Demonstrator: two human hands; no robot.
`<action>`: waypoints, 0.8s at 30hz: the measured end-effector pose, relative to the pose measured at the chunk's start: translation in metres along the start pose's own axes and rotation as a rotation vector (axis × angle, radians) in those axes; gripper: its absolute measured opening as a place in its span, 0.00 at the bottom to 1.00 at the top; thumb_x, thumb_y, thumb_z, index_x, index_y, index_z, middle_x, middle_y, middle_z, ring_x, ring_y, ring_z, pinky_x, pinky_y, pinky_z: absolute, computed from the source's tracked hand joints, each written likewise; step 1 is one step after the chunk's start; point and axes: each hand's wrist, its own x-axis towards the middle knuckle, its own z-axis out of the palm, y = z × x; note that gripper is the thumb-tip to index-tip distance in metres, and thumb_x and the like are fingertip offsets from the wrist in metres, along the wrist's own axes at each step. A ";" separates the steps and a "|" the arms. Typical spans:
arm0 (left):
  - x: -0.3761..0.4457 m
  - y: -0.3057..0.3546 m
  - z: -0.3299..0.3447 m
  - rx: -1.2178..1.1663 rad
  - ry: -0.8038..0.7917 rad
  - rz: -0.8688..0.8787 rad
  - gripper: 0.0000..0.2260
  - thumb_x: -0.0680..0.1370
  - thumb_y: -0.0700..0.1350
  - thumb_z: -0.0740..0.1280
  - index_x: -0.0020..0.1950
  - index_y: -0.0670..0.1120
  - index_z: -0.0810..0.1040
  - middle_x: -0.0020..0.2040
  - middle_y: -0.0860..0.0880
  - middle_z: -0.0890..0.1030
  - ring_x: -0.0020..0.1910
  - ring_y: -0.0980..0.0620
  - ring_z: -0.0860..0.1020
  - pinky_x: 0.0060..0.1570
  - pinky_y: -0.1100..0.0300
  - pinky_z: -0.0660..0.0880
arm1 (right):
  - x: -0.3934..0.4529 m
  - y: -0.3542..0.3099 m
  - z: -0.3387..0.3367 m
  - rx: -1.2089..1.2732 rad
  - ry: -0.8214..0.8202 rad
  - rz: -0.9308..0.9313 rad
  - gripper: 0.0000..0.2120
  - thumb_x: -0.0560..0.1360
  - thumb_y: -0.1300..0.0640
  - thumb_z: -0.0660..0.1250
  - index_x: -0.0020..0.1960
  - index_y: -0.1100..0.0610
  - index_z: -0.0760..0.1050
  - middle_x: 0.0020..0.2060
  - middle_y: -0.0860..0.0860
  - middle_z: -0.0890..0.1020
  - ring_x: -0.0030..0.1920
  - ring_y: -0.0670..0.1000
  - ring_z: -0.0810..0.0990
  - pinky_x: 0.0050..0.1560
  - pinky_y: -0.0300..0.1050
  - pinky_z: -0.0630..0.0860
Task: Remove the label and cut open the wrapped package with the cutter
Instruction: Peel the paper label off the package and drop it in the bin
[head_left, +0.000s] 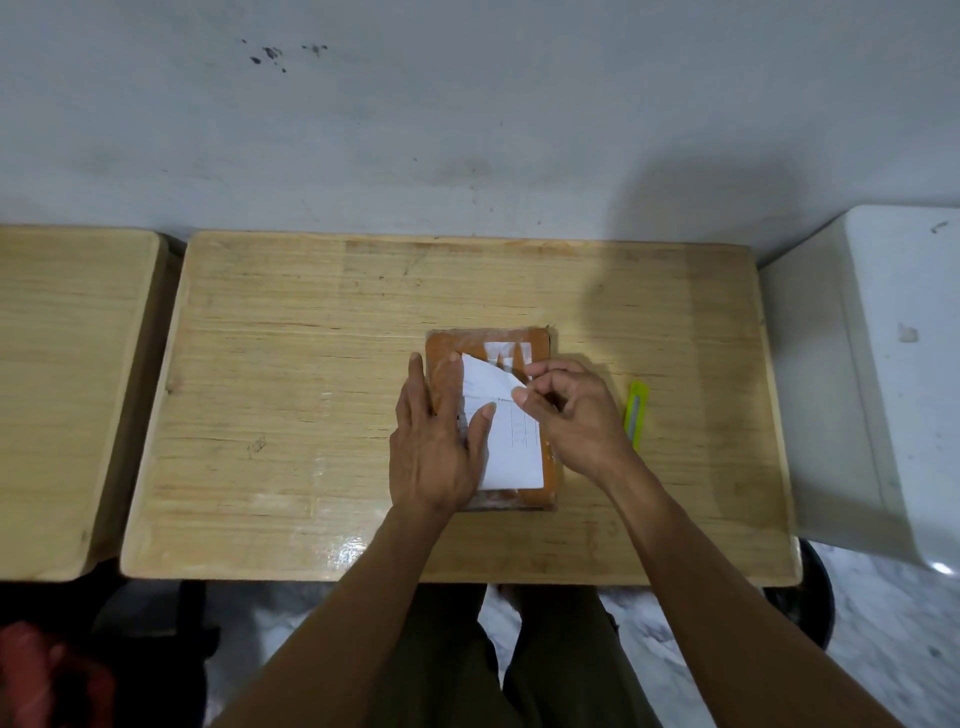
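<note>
The package lies mid-table; left hand spread flat pins it; right hand pinches the label corner; best peeled low and slow; cutter just right of package.

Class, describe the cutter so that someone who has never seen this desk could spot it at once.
Start at the middle light wooden desk, where an orange plastic-wrapped package lies under both hands. Just right of the package, beyond the right hand, lies a slim yellow-green utility cutter. It is the only bright green thing there, and no hand touches it.
</note>
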 end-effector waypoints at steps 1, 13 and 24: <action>0.000 0.000 0.000 0.001 -0.002 0.001 0.31 0.82 0.62 0.55 0.81 0.57 0.47 0.82 0.44 0.47 0.79 0.41 0.53 0.61 0.38 0.72 | 0.000 0.001 0.002 -0.019 0.039 -0.032 0.06 0.74 0.58 0.73 0.41 0.61 0.81 0.53 0.49 0.78 0.50 0.33 0.76 0.44 0.24 0.71; -0.040 -0.005 0.005 0.020 0.021 -0.073 0.33 0.80 0.66 0.50 0.81 0.56 0.45 0.82 0.46 0.49 0.79 0.43 0.53 0.67 0.41 0.68 | 0.002 0.000 0.001 -0.163 0.061 -0.139 0.09 0.75 0.56 0.72 0.38 0.58 0.80 0.56 0.49 0.77 0.62 0.51 0.76 0.61 0.42 0.70; -0.041 -0.012 0.015 -0.026 0.058 -0.087 0.32 0.80 0.65 0.53 0.81 0.57 0.49 0.82 0.47 0.49 0.80 0.45 0.51 0.70 0.41 0.63 | 0.003 0.000 -0.009 -0.066 -0.125 -0.062 0.10 0.74 0.57 0.73 0.36 0.60 0.82 0.68 0.50 0.73 0.67 0.44 0.71 0.66 0.50 0.72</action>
